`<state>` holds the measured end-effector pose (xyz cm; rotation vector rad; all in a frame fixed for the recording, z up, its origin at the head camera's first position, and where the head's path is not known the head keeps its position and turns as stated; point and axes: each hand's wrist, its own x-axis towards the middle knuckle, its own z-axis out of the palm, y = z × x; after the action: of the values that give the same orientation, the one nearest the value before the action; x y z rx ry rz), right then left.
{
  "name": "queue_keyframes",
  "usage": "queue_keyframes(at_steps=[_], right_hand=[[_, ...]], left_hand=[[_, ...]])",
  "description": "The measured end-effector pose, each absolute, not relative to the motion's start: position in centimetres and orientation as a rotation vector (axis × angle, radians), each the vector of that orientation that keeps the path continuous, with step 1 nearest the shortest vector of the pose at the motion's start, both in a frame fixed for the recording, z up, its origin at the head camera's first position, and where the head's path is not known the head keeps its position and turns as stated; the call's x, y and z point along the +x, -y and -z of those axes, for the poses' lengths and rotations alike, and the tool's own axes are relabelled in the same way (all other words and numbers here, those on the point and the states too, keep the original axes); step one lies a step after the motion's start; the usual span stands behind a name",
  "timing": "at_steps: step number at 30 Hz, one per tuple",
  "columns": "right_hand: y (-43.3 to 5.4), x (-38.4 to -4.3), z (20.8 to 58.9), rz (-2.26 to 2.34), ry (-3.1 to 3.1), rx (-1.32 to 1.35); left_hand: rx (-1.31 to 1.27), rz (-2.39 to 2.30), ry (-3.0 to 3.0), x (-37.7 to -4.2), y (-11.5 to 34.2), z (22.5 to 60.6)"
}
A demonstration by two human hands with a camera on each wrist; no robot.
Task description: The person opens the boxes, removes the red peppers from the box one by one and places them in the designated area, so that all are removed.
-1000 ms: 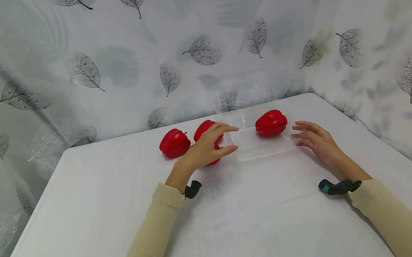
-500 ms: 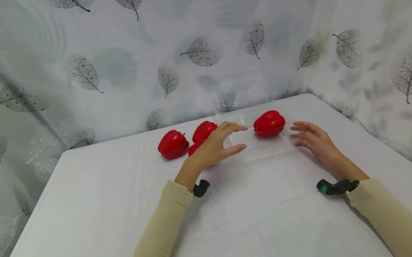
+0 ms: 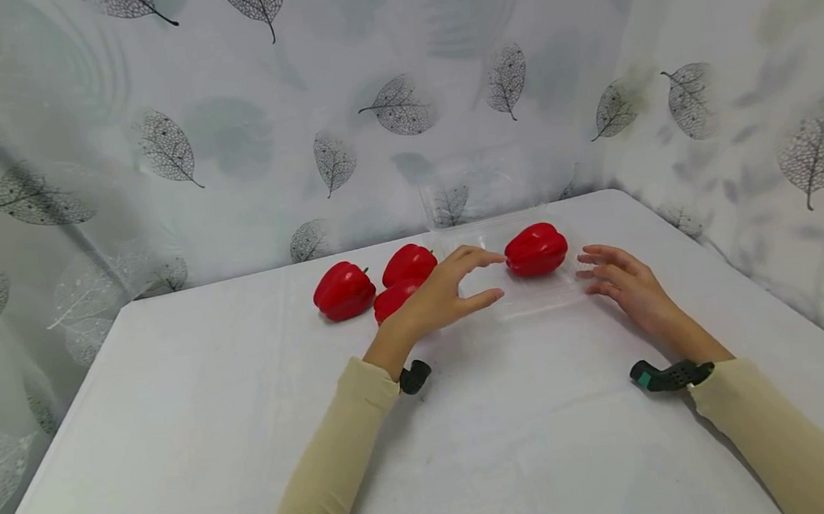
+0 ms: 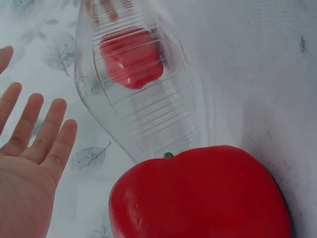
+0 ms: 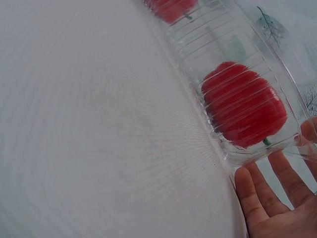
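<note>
A clear plastic container (image 3: 545,300) lies at the back of the table with a red bell pepper (image 3: 535,250) inside it. My right hand (image 3: 629,284) is at its right end, fingers loosely extended; in the right wrist view the fingertips (image 5: 243,178) are right at the end wall. My left hand (image 3: 439,294) hovers over the container's left side, thumb and fingers spread, holding nothing. Left of the container are three more red bell peppers: a left one (image 3: 343,291), a back one (image 3: 408,263) and a front one (image 3: 394,297), partly hidden by my left hand.
The white-covered table (image 3: 196,422) ends at the back and right against a leaf-patterned curtain (image 3: 233,133). The container's clear lid (image 3: 476,191) stands raised at its back. A dark wrist device (image 3: 669,375) is strapped on my right wrist.
My left hand has moved right, away from the loose peppers and toward the container, uncovering more of them. My right hand has stayed at the container's right end. The view shifts slightly.
</note>
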<state>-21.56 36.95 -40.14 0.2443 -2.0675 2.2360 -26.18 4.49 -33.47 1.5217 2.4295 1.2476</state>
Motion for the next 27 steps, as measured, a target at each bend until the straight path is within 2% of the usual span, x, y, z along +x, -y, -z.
queue_keyframes(at_steps=[27], right_hand=[[-37.0, -21.4, 40.0, -2.210, 2.093, 0.246]], left_hand=[[1.415, -1.302, -2.374, -26.7, -7.5, 34.3]])
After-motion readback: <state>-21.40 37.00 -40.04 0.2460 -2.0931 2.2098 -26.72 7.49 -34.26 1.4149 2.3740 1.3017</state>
